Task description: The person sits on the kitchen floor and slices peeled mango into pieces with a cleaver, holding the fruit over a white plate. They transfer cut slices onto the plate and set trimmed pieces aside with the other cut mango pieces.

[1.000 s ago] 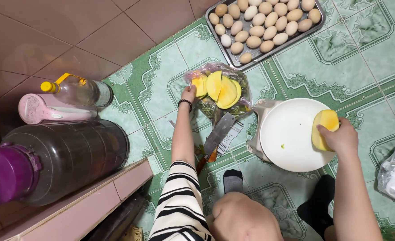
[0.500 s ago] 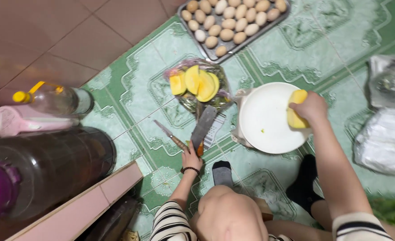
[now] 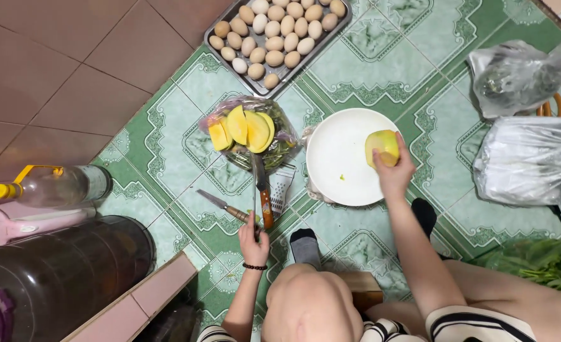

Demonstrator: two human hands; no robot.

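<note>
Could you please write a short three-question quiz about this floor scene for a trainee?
1. True or false: the right hand holds a piece of yellow fruit over the white plate.
2. What does the left hand touch? A) the egg tray B) the knife C) a bottle
3. Fill in: the cut fruit slices lie on a clear plastic ____.

Key:
1. True
2. B
3. bag

left hand [image 3: 254, 244] withdrawn from mango slices [image 3: 245, 130]
</note>
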